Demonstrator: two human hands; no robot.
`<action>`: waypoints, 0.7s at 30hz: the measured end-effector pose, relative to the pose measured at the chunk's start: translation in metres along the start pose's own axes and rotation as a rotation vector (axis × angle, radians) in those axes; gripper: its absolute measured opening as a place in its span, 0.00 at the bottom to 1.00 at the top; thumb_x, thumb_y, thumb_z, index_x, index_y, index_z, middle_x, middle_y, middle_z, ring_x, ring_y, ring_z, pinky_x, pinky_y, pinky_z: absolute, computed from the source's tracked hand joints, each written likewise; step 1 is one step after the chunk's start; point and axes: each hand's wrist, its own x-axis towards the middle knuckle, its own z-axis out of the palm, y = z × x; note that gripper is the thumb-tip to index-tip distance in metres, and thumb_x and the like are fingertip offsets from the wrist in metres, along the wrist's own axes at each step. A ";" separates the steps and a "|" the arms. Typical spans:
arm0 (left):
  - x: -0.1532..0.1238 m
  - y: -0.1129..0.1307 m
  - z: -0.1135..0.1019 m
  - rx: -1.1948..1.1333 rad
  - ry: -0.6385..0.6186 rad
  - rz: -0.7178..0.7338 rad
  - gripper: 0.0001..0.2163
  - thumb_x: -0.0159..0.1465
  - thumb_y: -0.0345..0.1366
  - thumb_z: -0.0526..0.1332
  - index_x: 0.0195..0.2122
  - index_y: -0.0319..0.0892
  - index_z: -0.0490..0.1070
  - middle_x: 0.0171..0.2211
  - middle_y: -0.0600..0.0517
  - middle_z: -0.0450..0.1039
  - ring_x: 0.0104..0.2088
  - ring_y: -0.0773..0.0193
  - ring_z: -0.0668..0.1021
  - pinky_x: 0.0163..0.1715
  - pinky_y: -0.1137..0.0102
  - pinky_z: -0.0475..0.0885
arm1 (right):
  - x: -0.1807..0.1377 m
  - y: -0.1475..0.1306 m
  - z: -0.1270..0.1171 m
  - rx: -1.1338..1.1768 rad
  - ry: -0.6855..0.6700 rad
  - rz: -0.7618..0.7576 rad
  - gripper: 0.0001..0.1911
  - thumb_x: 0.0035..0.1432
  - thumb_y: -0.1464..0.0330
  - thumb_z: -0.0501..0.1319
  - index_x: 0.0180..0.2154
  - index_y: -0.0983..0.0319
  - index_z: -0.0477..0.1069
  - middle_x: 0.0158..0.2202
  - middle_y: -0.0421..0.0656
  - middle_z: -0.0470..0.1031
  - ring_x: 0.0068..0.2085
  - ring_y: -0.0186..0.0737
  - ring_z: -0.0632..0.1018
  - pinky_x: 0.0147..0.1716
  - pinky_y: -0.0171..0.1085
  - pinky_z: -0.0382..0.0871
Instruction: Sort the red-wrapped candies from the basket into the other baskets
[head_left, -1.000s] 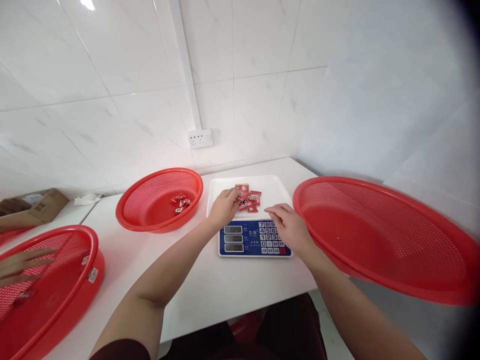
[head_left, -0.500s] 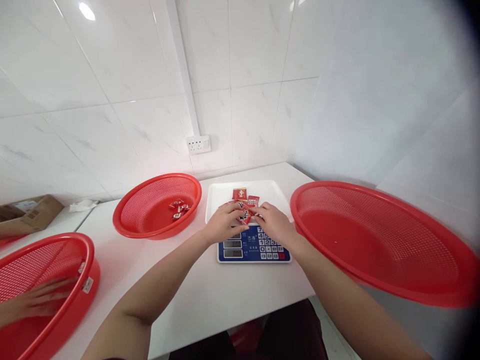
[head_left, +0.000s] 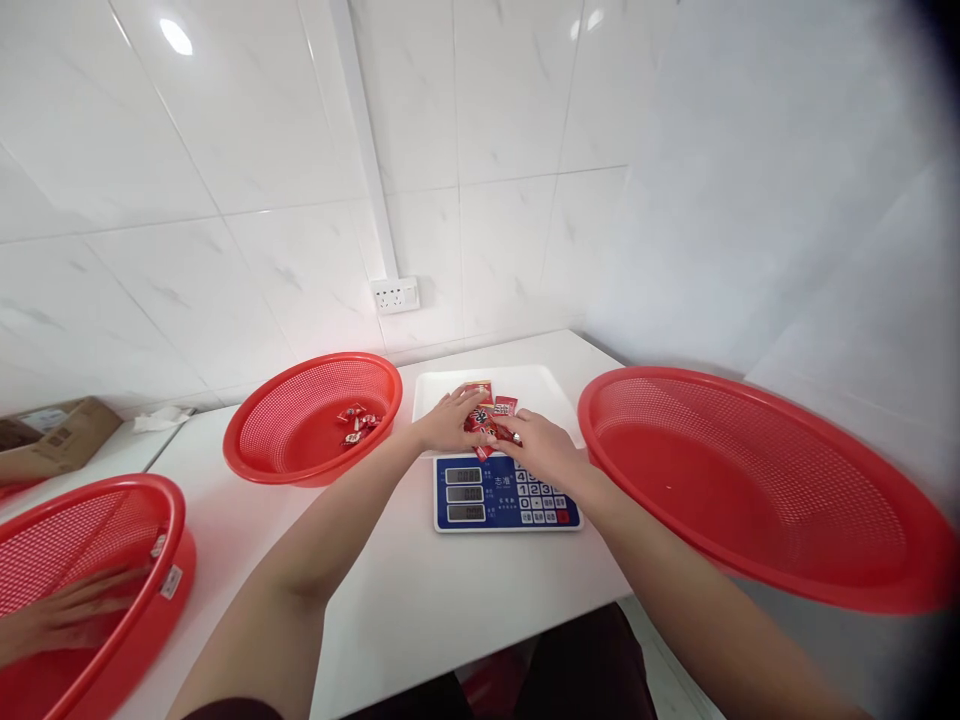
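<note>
Several small red snack packets [head_left: 480,422] with dark and white printing lie bunched on the white tray [head_left: 540,385] of a digital scale [head_left: 495,497]. My left hand [head_left: 450,420] curves round the bunch from the left, fingers over its top and thumb at its near side. From the right, my right hand [head_left: 541,442] closes on the same bunch, its fingertips among the packets. One packet [head_left: 505,405] shows just beyond my right fingers. The fingers hide part of the bunch. Below the tray is the scale's blue panel with displays and keys, partly covered by my right wrist.
A red mesh basket [head_left: 255,415] with a few wrapped pieces [head_left: 360,425] stands left of the scale. A large red basket [head_left: 675,500] is on the right. At lower left, another person's hand [head_left: 75,612] reaches into a red basket [head_left: 171,520]. A cardboard box [head_left: 71,440] sits behind.
My left hand has shifted slightly away from me, over the far packets. The packets are drawn closer together between both hands. The other person's hand stays in the basket.
</note>
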 end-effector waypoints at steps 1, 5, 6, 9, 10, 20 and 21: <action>0.002 -0.001 -0.001 0.000 -0.008 0.000 0.39 0.52 0.57 0.59 0.60 0.42 0.51 0.61 0.41 0.52 0.62 0.47 0.49 0.58 0.51 0.47 | 0.000 0.001 0.000 -0.007 -0.006 0.006 0.18 0.60 0.58 0.53 0.49 0.56 0.67 0.43 0.44 0.70 0.43 0.42 0.71 0.33 0.35 0.61; 0.005 -0.003 -0.005 -0.012 -0.018 -0.004 0.38 0.52 0.53 0.61 0.60 0.40 0.52 0.60 0.40 0.54 0.60 0.49 0.56 0.57 0.56 0.52 | 0.001 0.002 0.001 -0.044 -0.001 0.034 0.18 0.59 0.59 0.54 0.49 0.58 0.68 0.41 0.44 0.70 0.41 0.42 0.72 0.30 0.34 0.60; 0.005 -0.003 -0.005 -0.019 -0.021 -0.007 0.38 0.53 0.53 0.61 0.60 0.41 0.51 0.60 0.40 0.54 0.60 0.49 0.58 0.56 0.58 0.54 | 0.001 0.002 0.001 -0.048 0.002 0.037 0.17 0.59 0.60 0.54 0.48 0.58 0.68 0.40 0.44 0.71 0.40 0.42 0.72 0.29 0.34 0.60; 0.004 -0.003 -0.006 -0.040 -0.035 -0.022 0.39 0.53 0.52 0.61 0.61 0.41 0.49 0.59 0.41 0.56 0.57 0.51 0.63 0.53 0.62 0.60 | 0.002 0.001 0.001 -0.053 0.006 0.040 0.15 0.59 0.60 0.54 0.46 0.58 0.69 0.39 0.43 0.71 0.39 0.41 0.73 0.27 0.34 0.59; 0.004 -0.003 -0.006 -0.044 -0.039 -0.027 0.39 0.53 0.52 0.61 0.61 0.41 0.49 0.59 0.41 0.57 0.57 0.51 0.64 0.52 0.62 0.61 | 0.002 0.001 0.002 -0.058 0.006 0.043 0.15 0.59 0.60 0.54 0.45 0.58 0.69 0.39 0.43 0.71 0.39 0.42 0.73 0.27 0.34 0.58; -0.001 -0.001 -0.015 -0.035 -0.081 -0.076 0.39 0.52 0.55 0.60 0.61 0.42 0.49 0.60 0.41 0.55 0.57 0.49 0.63 0.53 0.61 0.59 | 0.001 0.000 0.002 -0.099 -0.011 0.096 0.14 0.59 0.58 0.53 0.40 0.59 0.70 0.39 0.43 0.71 0.39 0.42 0.73 0.27 0.34 0.59; -0.002 -0.001 -0.015 -0.036 -0.084 -0.081 0.40 0.52 0.55 0.59 0.61 0.42 0.49 0.60 0.41 0.54 0.57 0.49 0.62 0.53 0.60 0.59 | 0.001 0.000 0.002 -0.100 -0.010 0.099 0.14 0.59 0.58 0.53 0.40 0.59 0.70 0.39 0.43 0.71 0.39 0.42 0.73 0.27 0.34 0.59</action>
